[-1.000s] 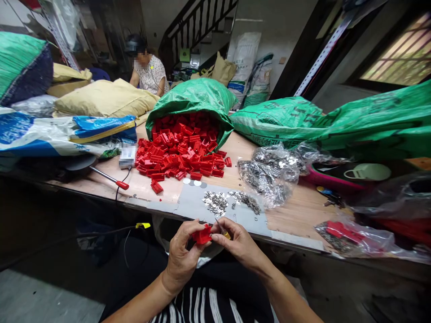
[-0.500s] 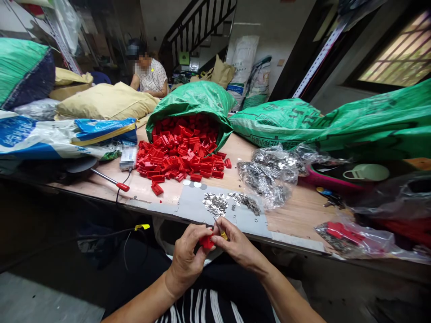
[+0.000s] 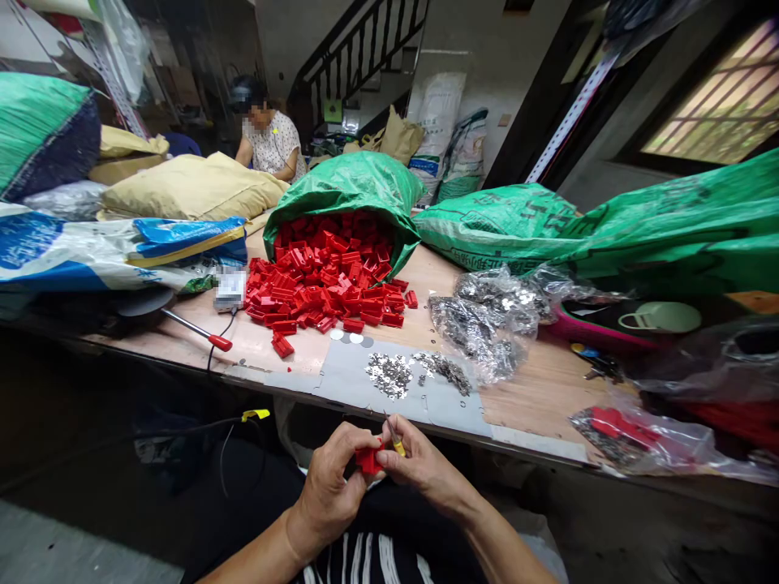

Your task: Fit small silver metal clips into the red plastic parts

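Observation:
A small red plastic part (image 3: 368, 459) is held between the fingertips of my left hand (image 3: 332, 487), just below the table's front edge. My right hand (image 3: 419, 469) touches the same part from the right and also grips a thin tool with a yellow handle (image 3: 398, 447), its dark tip pointing up. Beyond my hands, small silvery metal pieces (image 3: 389, 375) lie in a pile on a grey sheet (image 3: 346, 377). Many similar red parts (image 3: 316, 280) spill from the mouth of a green sack (image 3: 353, 182).
Clear plastic bags of metal pieces (image 3: 478, 332) lie right of the pile. A lever with a red grip (image 3: 220, 343) juts out at the left. Green sacks (image 3: 517, 223) line the back right. Across the table sits another person (image 3: 277, 146).
Both my hands have moved slightly down and to the left in the view, with the red part and the tool still in them. The view has shifted a little.

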{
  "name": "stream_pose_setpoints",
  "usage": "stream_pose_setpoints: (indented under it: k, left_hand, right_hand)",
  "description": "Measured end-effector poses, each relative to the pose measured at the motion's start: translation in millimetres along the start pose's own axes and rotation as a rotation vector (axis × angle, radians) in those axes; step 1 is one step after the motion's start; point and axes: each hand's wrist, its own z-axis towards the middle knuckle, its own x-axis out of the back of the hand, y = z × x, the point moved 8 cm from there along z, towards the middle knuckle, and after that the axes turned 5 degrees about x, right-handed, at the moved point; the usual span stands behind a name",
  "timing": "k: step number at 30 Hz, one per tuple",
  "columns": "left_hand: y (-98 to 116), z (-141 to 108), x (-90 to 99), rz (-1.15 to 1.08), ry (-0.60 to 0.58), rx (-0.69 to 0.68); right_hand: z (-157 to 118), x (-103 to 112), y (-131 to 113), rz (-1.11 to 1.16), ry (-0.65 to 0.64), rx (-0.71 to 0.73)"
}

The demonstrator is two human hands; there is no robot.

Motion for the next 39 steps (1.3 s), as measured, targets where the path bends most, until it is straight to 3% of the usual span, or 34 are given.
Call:
stream_pose_setpoints:
  k: [5,11,17,21,24,27,31,39]
  left_hand:
    - [-0.7,-1.6,1.0,-0.060,-0.014,0.035]
    - [-17.1,-4.1,-0.3,-0.282,-0.023,0.136]
    - [-34.0,-3.0,-5.6,-0.576,0.023,0.270]
    - [-49.0,-2.7,-9.4,-0.765,0.086,0.429]
    - [-55.2,-1.2,-5.5,-0.817,0.159,0.498]
    - [-56.3,0.7,-4.2,-0.871,0.177,0.541]
    - [-55.4,1.2,-7.9,-0.941,0.149,0.597]
    - [-52.8,1.7,-7.6,-0.956,0.143,0.607]
  right_hand:
    - [-3.8,-5.1,5.0,0.147,-0.046,-0.036]
    - [-7.0,-10.0,14.6,0.306,-0.060,-0.091]
    - [-6.6,-9.7,13.0,0.287,-0.061,-0.059]
    - [0.6,16.8,-5.3,-0.123,0.014,-0.008]
    - [6.2,56.9,-40.1,-0.744,0.309,0.155]
    - [11.8,72.7,-57.2,-1.148,0.431,0.221]
    - [21.4,73.3,-52.1,-1.303,0.406,0.211]
    - [26.6,74.3,-46.2,-1.301,0.390,0.184]
